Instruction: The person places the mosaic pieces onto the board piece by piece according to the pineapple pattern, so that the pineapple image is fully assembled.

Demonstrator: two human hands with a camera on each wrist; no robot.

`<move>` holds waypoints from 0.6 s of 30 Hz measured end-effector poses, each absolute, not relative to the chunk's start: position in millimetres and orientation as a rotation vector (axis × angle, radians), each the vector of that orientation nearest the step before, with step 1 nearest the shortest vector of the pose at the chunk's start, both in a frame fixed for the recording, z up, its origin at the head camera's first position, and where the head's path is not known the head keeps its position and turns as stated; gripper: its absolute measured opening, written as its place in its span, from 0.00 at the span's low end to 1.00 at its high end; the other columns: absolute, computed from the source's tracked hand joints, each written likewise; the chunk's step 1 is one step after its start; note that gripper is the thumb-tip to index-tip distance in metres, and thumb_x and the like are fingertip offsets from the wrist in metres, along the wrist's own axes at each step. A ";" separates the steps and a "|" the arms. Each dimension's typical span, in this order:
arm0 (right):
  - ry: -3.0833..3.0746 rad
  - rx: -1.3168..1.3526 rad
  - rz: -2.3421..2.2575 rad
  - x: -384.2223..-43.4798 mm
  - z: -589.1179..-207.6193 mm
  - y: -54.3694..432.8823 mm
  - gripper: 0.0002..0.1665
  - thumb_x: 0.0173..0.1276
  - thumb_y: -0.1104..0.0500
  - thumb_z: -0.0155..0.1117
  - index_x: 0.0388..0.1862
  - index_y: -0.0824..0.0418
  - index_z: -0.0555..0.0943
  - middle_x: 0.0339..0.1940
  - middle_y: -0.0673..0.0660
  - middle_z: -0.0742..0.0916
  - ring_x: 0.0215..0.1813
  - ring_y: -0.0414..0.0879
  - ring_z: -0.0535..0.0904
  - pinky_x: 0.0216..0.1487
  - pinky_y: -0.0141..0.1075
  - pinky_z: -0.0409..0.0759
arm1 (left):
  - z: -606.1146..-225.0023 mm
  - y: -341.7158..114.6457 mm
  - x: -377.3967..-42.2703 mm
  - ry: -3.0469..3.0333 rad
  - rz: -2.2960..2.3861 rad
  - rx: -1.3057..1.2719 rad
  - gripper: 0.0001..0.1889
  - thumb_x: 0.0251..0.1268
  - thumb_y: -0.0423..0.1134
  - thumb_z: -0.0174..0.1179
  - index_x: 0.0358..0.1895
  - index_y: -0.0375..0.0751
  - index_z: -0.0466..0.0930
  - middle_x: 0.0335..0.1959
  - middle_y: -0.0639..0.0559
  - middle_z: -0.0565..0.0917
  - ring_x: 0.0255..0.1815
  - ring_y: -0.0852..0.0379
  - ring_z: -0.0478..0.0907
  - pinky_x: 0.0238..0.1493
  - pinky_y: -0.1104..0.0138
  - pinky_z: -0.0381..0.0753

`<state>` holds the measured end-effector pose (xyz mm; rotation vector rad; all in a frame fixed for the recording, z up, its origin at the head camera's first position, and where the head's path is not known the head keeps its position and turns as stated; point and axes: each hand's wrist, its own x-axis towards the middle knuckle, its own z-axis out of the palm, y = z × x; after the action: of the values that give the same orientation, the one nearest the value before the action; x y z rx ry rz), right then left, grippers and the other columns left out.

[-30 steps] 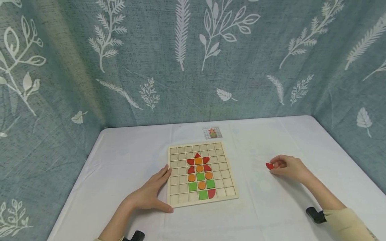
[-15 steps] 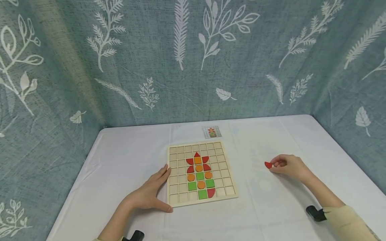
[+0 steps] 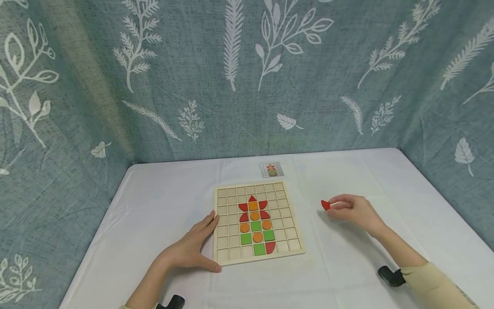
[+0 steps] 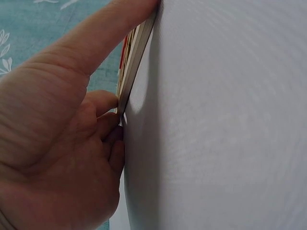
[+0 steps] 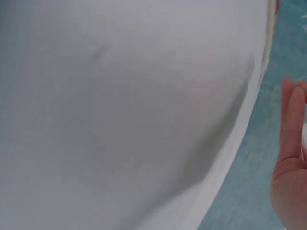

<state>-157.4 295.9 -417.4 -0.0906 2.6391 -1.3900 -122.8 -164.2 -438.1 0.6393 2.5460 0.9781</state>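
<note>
A square wooden grid board [image 3: 227,254] lies on the table, with red, orange and green pieces set in its cells as a flower-like figure. My left hand [image 3: 189,249] rests at the board's left side, fingers spread along the edge and thumb by the near corner; the left wrist view shows the thumb [image 4: 96,40] against the board's rim. To the right of the board, my right hand [image 3: 356,211] pinches a red quarter-circle piece [image 3: 326,205] above the cloth. In the right wrist view only part of that hand [image 5: 292,153] shows, and the piece is out of sight.
A small pattern card [image 3: 271,170] with a printed flower on a grid lies just behind the board. White cloth covers the table [image 3: 162,193]. A green leaf-print curtain [image 3: 247,116] hangs behind and at both sides.
My right hand has lifted the red quarter-circle piece and carried it left, nearer the board. The left hand and the board have stayed in place.
</note>
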 end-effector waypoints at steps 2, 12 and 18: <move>2.583 -0.079 -1.451 -157.5 -415.0 287.2 0.29 0.60 0.48 0.73 0.54 0.65 0.80 0.41 0.56 0.89 0.42 0.45 0.85 0.43 0.34 0.81 | -437.3 -164.0 -122.9 2.545 0.977 0.637 0.68 0.34 0.58 0.79 0.77 0.32 0.47 0.79 0.37 0.42 0.77 0.34 0.41 0.70 0.39 0.50; 2.346 -0.136 -1.636 -155.8 -411.8 230.7 0.24 0.61 0.55 0.72 0.53 0.66 0.79 0.38 0.56 0.89 0.43 0.47 0.86 0.48 0.37 0.80 | -437.4 -163.7 -122.9 2.544 0.969 0.628 0.68 0.33 0.59 0.79 0.77 0.33 0.47 0.79 0.38 0.43 0.77 0.35 0.41 0.70 0.39 0.50; 2.290 -0.301 -1.577 -151.8 -415.6 191.8 0.22 0.60 0.56 0.72 0.49 0.65 0.81 0.34 0.55 0.89 0.39 0.49 0.86 0.45 0.37 0.81 | -436.7 -163.9 -123.4 2.542 0.968 0.623 0.68 0.34 0.59 0.79 0.77 0.34 0.47 0.79 0.38 0.42 0.77 0.35 0.40 0.70 0.39 0.49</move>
<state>-151.8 191.8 -415.6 -0.3008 2.2901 -1.5775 -123.4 -163.9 -436.7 0.6228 2.5420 0.9682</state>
